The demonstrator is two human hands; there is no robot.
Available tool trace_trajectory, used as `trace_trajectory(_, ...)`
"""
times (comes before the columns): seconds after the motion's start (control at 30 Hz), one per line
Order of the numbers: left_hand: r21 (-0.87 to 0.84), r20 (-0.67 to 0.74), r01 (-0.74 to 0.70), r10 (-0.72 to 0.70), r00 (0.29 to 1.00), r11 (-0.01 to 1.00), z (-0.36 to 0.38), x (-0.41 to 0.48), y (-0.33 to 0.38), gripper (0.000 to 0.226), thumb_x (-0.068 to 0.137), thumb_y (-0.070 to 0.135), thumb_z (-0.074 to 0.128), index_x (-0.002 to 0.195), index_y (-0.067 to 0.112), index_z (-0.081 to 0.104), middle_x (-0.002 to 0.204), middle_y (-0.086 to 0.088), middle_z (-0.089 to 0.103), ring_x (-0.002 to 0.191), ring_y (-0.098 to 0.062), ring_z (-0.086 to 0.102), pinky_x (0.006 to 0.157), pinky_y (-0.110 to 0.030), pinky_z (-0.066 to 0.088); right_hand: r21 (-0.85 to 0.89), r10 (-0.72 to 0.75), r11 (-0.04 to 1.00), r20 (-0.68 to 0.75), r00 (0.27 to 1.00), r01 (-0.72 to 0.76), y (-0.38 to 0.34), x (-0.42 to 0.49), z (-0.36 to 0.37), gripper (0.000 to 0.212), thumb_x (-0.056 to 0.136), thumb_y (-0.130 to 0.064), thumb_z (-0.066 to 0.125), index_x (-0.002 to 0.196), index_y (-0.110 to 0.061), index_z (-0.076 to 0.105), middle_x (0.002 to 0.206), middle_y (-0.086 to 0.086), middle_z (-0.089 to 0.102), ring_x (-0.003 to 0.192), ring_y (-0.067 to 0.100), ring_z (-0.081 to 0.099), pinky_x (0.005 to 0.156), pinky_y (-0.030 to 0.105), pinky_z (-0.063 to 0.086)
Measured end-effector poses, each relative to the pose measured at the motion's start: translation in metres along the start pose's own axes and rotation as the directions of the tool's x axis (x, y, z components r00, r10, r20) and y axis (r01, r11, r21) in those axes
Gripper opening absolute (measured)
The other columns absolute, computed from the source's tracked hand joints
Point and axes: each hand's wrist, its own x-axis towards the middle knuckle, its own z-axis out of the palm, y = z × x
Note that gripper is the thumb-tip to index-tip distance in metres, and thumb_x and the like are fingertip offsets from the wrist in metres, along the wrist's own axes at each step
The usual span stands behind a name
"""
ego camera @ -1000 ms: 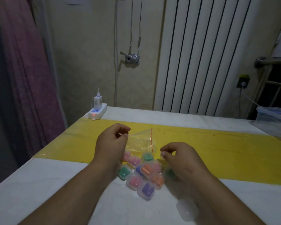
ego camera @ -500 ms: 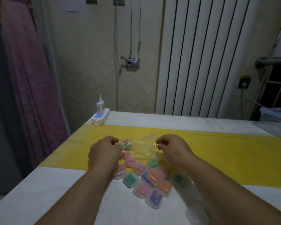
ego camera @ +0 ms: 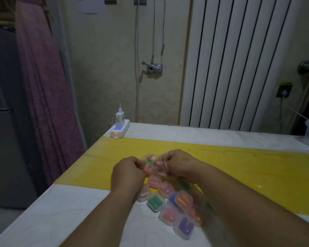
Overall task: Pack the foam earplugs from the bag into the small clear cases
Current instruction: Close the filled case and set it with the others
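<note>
Head view. Both hands met over the yellow strip of the white table. The left hand was curled shut, its fingertips pinching one edge of the clear bag. The right hand was likewise closed, gripping the opposite edge of the bag just beside the left. The bag was bunched between the 2 hands, raised slightly off the strip, and loose earplugs in pink, orange and green showed through the film near the left fingertips. Motion blur hid whether the mouth of the bag was open.

Just nearer the person, partly under the wrists, lay a cluster of small clear cases. At least 6 looked closed and already held coloured pairs: pink, green, orange, blue, purple. A faint clear shape lower right might have been an unfilled case, but it was too blurred to confirm.

Judged step: the bag was being opened or gathered so that more earplugs could be drawn out, with much of the packing apparently done. The next move would call for parting the film, freeing 1 hand to take a pair, and finding an unfilled case.

A power strip with a plugged-in charger sat at the far left corner of the table.
</note>
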Motion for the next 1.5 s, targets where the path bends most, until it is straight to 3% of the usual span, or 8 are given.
trace_trajectory(0.1, 0.04, -0.008, -0.019, 0.019, 1.0, 0.999, 0.0, 0.001, -0.001, 0.01, 0.073, 0.019, 0.075, 0.08, 0.024, 0.072, 0.085, 0.005, 0.071, 0.086, -0.02, 0.064, 0.074, -0.028, 0.05, -0.068, -0.005, 0.998, 0.024, 1.0, 0.007, -0.005, 0.002, 0.003, 0.04, 0.089, -0.002, 0.052, 0.052, -0.017, 0.058, 0.052, -0.001, 0.053, 0.049, 0.011, 0.045, 0.049, 0.017, 0.039)
trace_trajectory(0.27, 0.062, -0.009, -0.036, 0.037, 0.999, 0.997, 0.001, 0.001, -0.003, 0.004, 0.076, 0.025, 0.075, 0.077, 0.027, 0.071, 0.081, 0.007, 0.071, 0.084, -0.019, 0.064, 0.075, -0.031, 0.052, -0.247, -0.104, 0.963, 0.016, 0.994, 0.105, -0.007, 0.012, 0.008, 0.02, 0.09, -0.013, 0.061, 0.071, -0.013, 0.069, 0.07, -0.001, 0.062, 0.072, 0.01, 0.051, 0.068, 0.027, 0.048)
trace_trajectory(0.5, 0.1, -0.025, -0.039, 0.042, 0.999, 0.994, 0.005, 0.003, -0.005, 0.014, 0.08, 0.019, 0.067, 0.084, 0.029, 0.075, 0.088, 0.006, 0.073, 0.089, -0.022, 0.063, 0.078, -0.034, 0.053, -0.303, -0.107, 0.947, 0.019, 0.994, 0.108, -0.006, 0.012, 0.009, 0.028, 0.089, -0.008, 0.057, 0.064, -0.021, 0.057, 0.077, 0.001, 0.057, 0.078, 0.013, 0.05, 0.074, 0.035, 0.05)
trace_trajectory(0.7, 0.098, -0.014, -0.035, 0.036, 0.999, 0.995, 0.006, 0.003, -0.006, 0.014, 0.075, 0.033, 0.07, 0.087, 0.031, 0.076, 0.091, 0.008, 0.074, 0.094, -0.023, 0.064, 0.081, -0.033, 0.053, -0.313, -0.07, 0.946, 0.05, 0.996, 0.083, -0.001, 0.018, 0.012, 0.026, 0.088, -0.011, 0.059, 0.113, -0.011, 0.069, 0.1, 0.001, 0.065, 0.088, 0.012, 0.054, 0.084, 0.027, 0.049)
trace_trajectory(0.9, 0.126, -0.012, -0.071, 0.073, 0.997, 0.989, 0.008, 0.006, -0.01, 0.012, 0.078, 0.036, 0.071, 0.088, 0.033, 0.076, 0.092, 0.008, 0.073, 0.098, -0.023, 0.062, 0.082, -0.033, 0.051, -0.117, -0.084, 0.989, 0.02, 0.996, 0.085, 0.004, 0.017, 0.015, 0.021, 0.086, -0.015, 0.066, 0.065, -0.014, 0.065, 0.064, 0.0, 0.059, 0.064, 0.011, 0.05, 0.062, 0.026, 0.045)
trace_trajectory(1.2, 0.167, -0.017, -0.074, 0.078, 0.997, 0.983, 0.01, 0.008, -0.012, 0.011, 0.081, 0.035, 0.069, 0.09, 0.033, 0.076, 0.094, 0.007, 0.073, 0.099, -0.024, 0.06, 0.081, -0.033, 0.051, 0.152, -0.036, 0.988, 0.152, 0.988, 0.013, -0.003, 0.015, 0.013, 0.016, 0.087, 0.005, 0.061, 0.096, -0.002, 0.071, 0.088, 0.006, 0.068, 0.064, 0.011, 0.059, 0.053, 0.021, 0.048)
trace_trajectory(1.37, 0.177, -0.022, -0.077, 0.082, 0.996, 0.981, 0.011, 0.008, -0.013, 0.012, 0.082, 0.035, 0.068, 0.09, 0.035, 0.076, 0.094, 0.009, 0.073, 0.098, -0.024, 0.06, 0.081, -0.034, 0.052, -0.279, -0.043, 0.958, 0.085, 0.995, 0.065, -0.003, 0.019, 0.008, 0.03, 0.091, -0.006, 0.053, 0.12, -0.007, 0.064, 0.102, 0.001, 0.058, 0.091, 0.015, 0.053, 0.082, 0.025, 0.045)
trace_trajectory(1.5, 0.176, -0.027, -0.073, 0.079, 0.997, 0.982, 0.011, 0.008, -0.013, 0.01, 0.081, 0.036, 0.068, 0.088, 0.034, 0.076, 0.093, 0.01, 0.073, 0.098, -0.023, 0.06, 0.081, -0.034, 0.051, -0.313, -0.137, 0.934, 0.129, 0.982, 0.172, -0.008, 0.012, 0.009, 0.015, 0.091, 0.002, 0.053, 0.097, -0.007, 0.063, 0.088, 0.004, 0.058, 0.068, 0.002, 0.053, 0.062, 0.008, 0.04)
